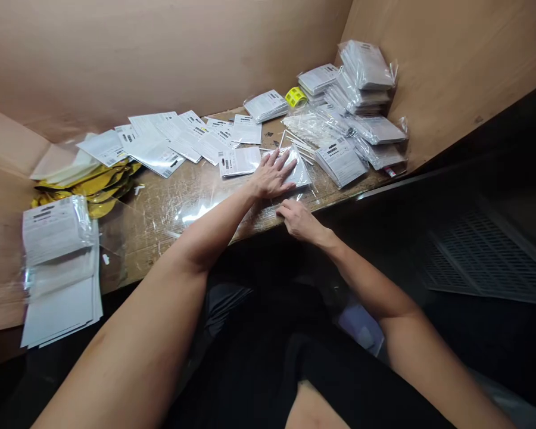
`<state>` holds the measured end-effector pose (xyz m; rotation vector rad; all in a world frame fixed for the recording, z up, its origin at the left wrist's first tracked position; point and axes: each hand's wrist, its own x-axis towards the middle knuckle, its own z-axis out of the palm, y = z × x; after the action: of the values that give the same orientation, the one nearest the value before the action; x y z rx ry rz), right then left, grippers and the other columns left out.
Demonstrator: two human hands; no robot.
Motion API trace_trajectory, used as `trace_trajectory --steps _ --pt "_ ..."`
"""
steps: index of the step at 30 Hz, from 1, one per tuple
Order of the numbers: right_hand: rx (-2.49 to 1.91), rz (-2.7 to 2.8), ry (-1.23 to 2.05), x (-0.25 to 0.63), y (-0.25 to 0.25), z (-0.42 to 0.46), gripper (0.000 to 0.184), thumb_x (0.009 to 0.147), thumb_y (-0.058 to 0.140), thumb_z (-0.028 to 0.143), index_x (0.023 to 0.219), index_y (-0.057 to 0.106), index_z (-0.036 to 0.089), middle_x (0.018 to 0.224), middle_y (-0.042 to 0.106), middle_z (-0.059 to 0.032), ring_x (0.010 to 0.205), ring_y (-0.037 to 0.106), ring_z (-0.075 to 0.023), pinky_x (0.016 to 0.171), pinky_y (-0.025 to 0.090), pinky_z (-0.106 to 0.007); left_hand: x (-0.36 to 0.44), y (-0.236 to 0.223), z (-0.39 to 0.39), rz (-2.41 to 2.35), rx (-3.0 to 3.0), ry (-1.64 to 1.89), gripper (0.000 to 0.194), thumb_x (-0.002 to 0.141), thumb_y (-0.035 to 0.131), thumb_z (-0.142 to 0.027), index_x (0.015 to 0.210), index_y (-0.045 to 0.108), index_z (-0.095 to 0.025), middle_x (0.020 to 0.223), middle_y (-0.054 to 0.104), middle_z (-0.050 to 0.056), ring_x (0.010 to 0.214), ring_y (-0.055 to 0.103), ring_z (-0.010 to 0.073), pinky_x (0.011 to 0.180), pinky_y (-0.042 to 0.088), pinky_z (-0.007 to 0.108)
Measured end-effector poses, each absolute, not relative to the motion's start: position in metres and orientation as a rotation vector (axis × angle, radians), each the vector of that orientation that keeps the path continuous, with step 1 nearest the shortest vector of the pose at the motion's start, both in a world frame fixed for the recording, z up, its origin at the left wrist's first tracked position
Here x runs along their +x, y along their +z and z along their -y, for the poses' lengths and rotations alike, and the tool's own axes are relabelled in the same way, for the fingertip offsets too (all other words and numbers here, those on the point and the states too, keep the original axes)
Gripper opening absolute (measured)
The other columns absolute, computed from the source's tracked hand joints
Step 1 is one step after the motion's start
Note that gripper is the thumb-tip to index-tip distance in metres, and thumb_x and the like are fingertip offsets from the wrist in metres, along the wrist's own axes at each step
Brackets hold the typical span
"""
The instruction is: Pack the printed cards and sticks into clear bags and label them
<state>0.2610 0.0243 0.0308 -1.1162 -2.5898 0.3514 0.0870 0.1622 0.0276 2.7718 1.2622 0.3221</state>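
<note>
My left hand [274, 174] lies flat with fingers spread on a clear plastic packet [300, 173] with a white card inside, pressing it against the wooden table [161, 202]. Just below, at the table's front edge, my right hand [299, 219] has its fingers curled together by the near end of the packet. Whatever those fingers pinch is hidden. To the left of the packet lies a white printed card [240, 161] with a hang hole. Another bagged card [340, 162] rests to its right.
Thin white strips [301, 146] are scattered behind the packet. Bagged packs [367, 65] are piled at the right, near a yellow sticker roll [295, 96]. Printed cards [156, 134] spread along the back. Gold pouches [89, 185] and a white card stack [62, 310] sit left. Cardboard walls [170, 53] enclose the table.
</note>
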Motion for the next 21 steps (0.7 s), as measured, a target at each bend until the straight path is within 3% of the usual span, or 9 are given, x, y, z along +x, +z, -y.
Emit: trace_trajectory --steps 3,7,11,15,17,19,21 --pt "-0.965 2.597 0.474 0.28 0.036 -0.012 0.033 0.099 0.047 0.002 0.108 0.075 0.017 0.105 0.068 -0.0125 0.103 0.059 -0.0282 0.095 0.05 -0.042 0.087 0.025 -0.163 -1.255 2.767 0.349 0.088 0.104 0.046 -0.073 0.176 0.033 -0.024 0.186 0.021 0.014 0.172 0.01 0.0454 0.136 0.009 0.063" --pt "-1.003 2.5 0.4 0.283 0.041 -0.025 0.024 0.105 0.054 0.014 0.113 0.076 0.019 0.11 0.069 -0.0128 0.107 0.059 -0.0293 0.097 0.048 -0.045 0.087 0.026 -0.161 -1.256 2.763 0.361 0.088 0.103 0.046 -0.073 0.176 0.034 -0.024 0.186 0.021 0.014 0.172 0.01 0.0454 0.136 0.01 0.063" --pt "-1.074 2.625 0.345 0.26 0.039 -0.048 0.02 0.106 0.054 0.021 0.098 0.072 0.017 0.108 0.069 -0.0157 0.106 0.057 -0.0312 0.096 0.044 -0.048 0.087 0.032 -0.158 -1.264 2.77 0.32 0.087 0.104 0.048 -0.066 0.176 0.034 -0.02 0.186 0.02 0.016 0.172 0.011 0.0462 0.136 0.011 0.063" --pt "-1.022 2.226 0.657 0.283 0.048 -0.042 0.024 0.111 0.05 0.034 0.096 0.064 0.021 0.094 0.069 -0.0103 0.094 0.061 -0.0264 0.096 0.048 -0.046 0.086 0.037 -0.159 -1.262 2.743 0.298 0.086 0.103 0.049 -0.066 0.176 0.032 -0.023 0.186 0.02 0.014 0.172 0.011 0.0459 0.136 0.011 0.064" --pt "-0.971 1.822 0.818 0.328 0.054 -0.023 0.031 0.114 0.045 0.045 0.094 0.06 0.026 0.072 0.061 -0.0009 0.071 0.058 -0.0211 0.081 0.052 -0.04 0.084 0.039 -0.159 -1.211 2.737 0.274 0.087 0.103 0.05 -0.068 0.176 0.033 -0.023 0.186 0.02 0.014 0.172 0.011 0.0468 0.136 0.011 0.065" --pt "-1.004 1.635 0.902 0.386 0.054 0.005 0.046 0.116 0.037 0.054 0.082 0.056 0.03 0.05 0.038 0.0077 0.048 0.04 -0.0174 0.062 0.048 -0.034 0.082 0.04 -0.154 -1.108 2.748 0.249 0.088 0.103 0.05 -0.069 0.176 0.034 -0.022 0.186 0.02 0.015 0.172 0.01 0.0479 0.136 0.01 0.067" --pt "-1.11 1.699 0.983 0.437 0.046 0.035 0.057 0.115 0.033 0.059 0.07 0.053 0.032 0.044 0.025 0.0122 0.04 0.026 -0.0155 0.051 0.045 -0.032 0.079 0.04 -0.144 -0.982 2.763 0.265 0.086 0.104 0.051 -0.069 0.175 0.037 -0.022 0.185 0.024 0.015 0.172 0.011 0.0474 0.136 0.011 0.069"
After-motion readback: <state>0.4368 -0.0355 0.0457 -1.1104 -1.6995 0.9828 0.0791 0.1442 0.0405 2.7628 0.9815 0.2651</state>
